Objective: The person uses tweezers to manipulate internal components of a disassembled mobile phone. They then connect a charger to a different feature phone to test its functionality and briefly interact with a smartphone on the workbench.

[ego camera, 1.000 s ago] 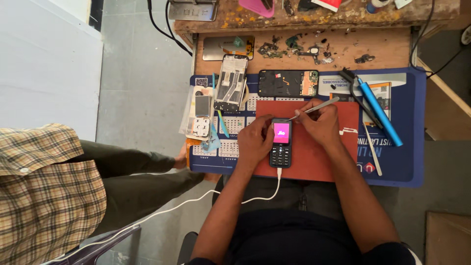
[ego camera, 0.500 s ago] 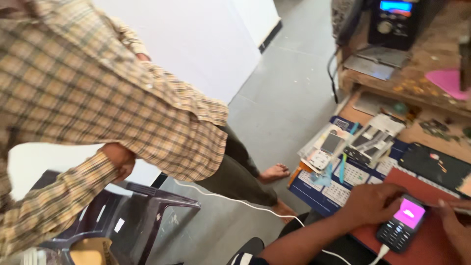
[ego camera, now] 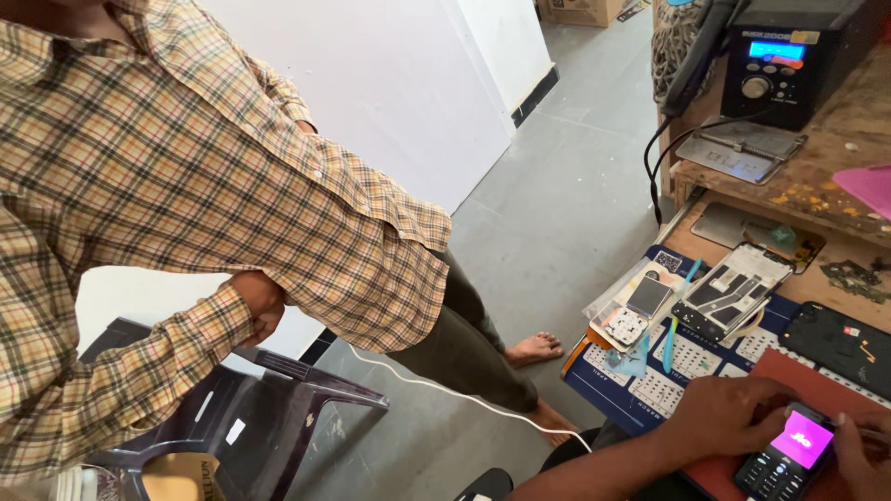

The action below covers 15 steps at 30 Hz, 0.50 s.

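Observation:
A black keypad phone (ego camera: 787, 455) with a lit pink screen lies on a red mat (ego camera: 840, 390) at the lower right. My left hand (ego camera: 729, 413) grips the phone's left side. Only part of my right hand (ego camera: 863, 459) shows at the frame's edge, fingers on the phone's right side. A white cable (ego camera: 464, 394) runs from under my arm across the floor.
A person in a checked shirt (ego camera: 186, 204) stands at the left beside a dark plastic chair (ego camera: 241, 408). Opened phone parts (ego camera: 729, 297) lie on a blue work mat (ego camera: 650, 390). A black soldering station (ego camera: 789, 56) sits on the wooden bench.
The view has swung from straight down on the bench to the left, bringing the standing person into view. My hands stay on the phone.

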{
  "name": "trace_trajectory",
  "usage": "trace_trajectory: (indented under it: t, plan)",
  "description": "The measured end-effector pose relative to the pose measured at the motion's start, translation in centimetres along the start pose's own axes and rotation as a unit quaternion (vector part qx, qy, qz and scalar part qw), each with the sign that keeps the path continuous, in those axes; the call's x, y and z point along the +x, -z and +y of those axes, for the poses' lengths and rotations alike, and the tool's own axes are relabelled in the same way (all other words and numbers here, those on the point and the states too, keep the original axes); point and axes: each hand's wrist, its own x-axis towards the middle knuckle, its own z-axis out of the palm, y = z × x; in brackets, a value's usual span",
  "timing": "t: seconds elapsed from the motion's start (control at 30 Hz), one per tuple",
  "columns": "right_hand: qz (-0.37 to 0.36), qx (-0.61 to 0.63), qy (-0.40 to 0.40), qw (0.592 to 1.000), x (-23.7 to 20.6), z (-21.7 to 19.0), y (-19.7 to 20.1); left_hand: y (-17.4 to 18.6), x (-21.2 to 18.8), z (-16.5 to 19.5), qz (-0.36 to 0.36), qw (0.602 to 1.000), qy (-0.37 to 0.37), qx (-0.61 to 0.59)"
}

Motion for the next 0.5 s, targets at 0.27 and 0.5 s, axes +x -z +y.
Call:
trace_trajectory:
  t: [0.27, 0.5]
  plan:
    - [-0.034, -0.204, 0.045, 0.977, 0.1, -3.1, 2.6, -2.1, 0.1, -2.2, 0.015, 0.999, -0.030, 0.015]
    - [0.079, -0.052, 0.120, 0.988, 0.1, -7.1, 6.3, -3.7, 0.7, -3.3, -0.019, 0.999, 0.012, 0.031]
